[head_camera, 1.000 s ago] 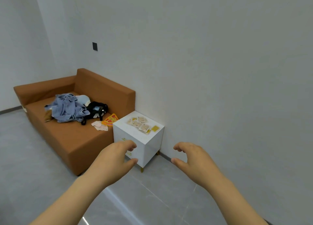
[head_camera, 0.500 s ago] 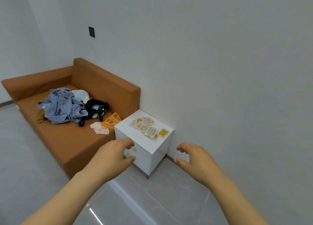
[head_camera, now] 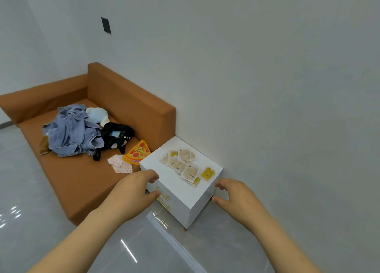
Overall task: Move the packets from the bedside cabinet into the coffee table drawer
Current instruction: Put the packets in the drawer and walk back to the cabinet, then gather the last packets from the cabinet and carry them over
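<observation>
A white bedside cabinet (head_camera: 181,192) with gold drawer handles stands against the wall beside a sofa. Several beige packets (head_camera: 183,164) and a yellow packet (head_camera: 208,173) lie scattered on its top. My left hand (head_camera: 133,190) hovers at the cabinet's front left corner, fingers curled and apart, holding nothing. My right hand (head_camera: 234,196) is at the cabinet's right side, also spread and empty. The coffee table is out of view.
An orange-brown sofa (head_camera: 82,176) sits left of the cabinet, carrying a heap of blue clothes (head_camera: 70,132), a black plush toy (head_camera: 115,137), a pizza-slice toy (head_camera: 137,152) and pink packets (head_camera: 120,165). Glossy grey floor (head_camera: 144,248) lies in front.
The view has drawn nearer to the cabinet, which now looks larger and lower in frame. Both hands have reached forward to its two sides, still empty.
</observation>
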The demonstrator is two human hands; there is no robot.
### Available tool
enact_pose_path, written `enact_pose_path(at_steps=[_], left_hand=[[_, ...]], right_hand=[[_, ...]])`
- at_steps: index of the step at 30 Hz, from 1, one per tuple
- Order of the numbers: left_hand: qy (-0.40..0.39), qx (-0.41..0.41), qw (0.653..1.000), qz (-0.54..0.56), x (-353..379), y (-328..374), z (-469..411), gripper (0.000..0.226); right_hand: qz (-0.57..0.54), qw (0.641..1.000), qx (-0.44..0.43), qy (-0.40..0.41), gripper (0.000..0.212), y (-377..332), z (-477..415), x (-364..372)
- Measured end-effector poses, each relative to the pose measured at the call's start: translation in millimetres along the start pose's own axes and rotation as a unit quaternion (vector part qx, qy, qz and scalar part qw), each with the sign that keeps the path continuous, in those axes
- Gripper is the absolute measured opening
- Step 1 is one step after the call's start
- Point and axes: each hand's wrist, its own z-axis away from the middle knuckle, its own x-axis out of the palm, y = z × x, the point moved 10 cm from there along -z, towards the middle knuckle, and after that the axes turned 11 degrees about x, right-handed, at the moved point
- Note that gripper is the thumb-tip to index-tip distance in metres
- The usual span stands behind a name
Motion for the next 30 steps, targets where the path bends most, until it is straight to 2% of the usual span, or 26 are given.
enact_pose_path(at_steps=[8,14,21,30], left_hand=[[-0.048,-0.011,0.999,0.007,21,-73,-100,0.041],[-0.094,0.008,0.996,0.003,35,-139,-189,0.039],[-0.184,0.012,0.983,-0.019,66,-212,-269,0.044],[-0.241,-0.047,0.969,-0.001,142,-284,-340,0.053]], right_hand=[[0.0,0.998,0.034,-0.045,0.043,-11,-109,30],[-0.019,0.992,0.1,-0.072,0.044,-19,-185,59],[-0.028,0.975,0.192,-0.11,0.051,-20,-254,96],[-0.011,0.955,0.244,-0.166,0.056,18,-349,160]])
